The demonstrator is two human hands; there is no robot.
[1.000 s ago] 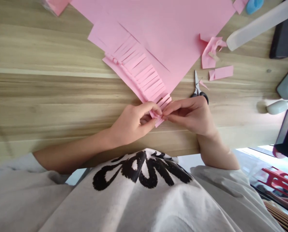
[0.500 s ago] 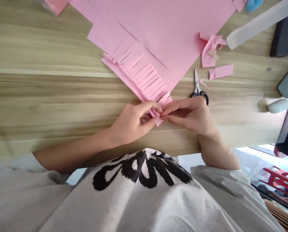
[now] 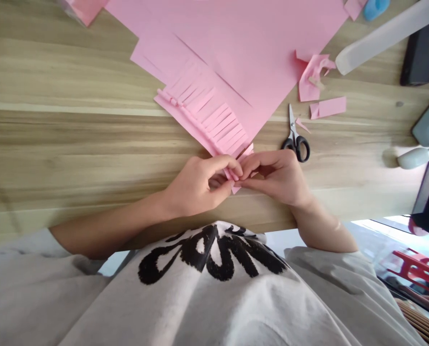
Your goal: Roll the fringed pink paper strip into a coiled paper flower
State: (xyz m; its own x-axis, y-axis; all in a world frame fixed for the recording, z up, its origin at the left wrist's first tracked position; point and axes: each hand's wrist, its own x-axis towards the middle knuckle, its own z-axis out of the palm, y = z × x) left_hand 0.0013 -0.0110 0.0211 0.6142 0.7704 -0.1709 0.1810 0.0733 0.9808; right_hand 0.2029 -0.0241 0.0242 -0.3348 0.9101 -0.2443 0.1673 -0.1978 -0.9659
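Note:
A pink paper strip (image 3: 214, 117) with a row of slits cut as fringe lies diagonally, its upper left end over larger pink sheets. A narrow rolled or folded band runs along its lower left side. My left hand (image 3: 203, 185) pinches the strip's lower right end between thumb and fingers. Against those fingertips, my right hand (image 3: 277, 175) pinches the same end from the right. The fingers hide part of the paper there. Black-handled scissors (image 3: 296, 140) rest on the table just beyond my right hand, blades pointing away.
Large pink sheets (image 3: 264, 43) cover the far middle of the wooden table (image 3: 73, 144). Crumpled pink scraps (image 3: 310, 84), a small pink piece (image 3: 328, 107), a long whitish bar (image 3: 383, 38), a black object (image 3: 422, 53) and a blue item (image 3: 375, 8) lie at the right.
My right hand has shifted slightly left and down, its fingertips now closer to my left hand's. The fringed strip has slid a little right and toward me.

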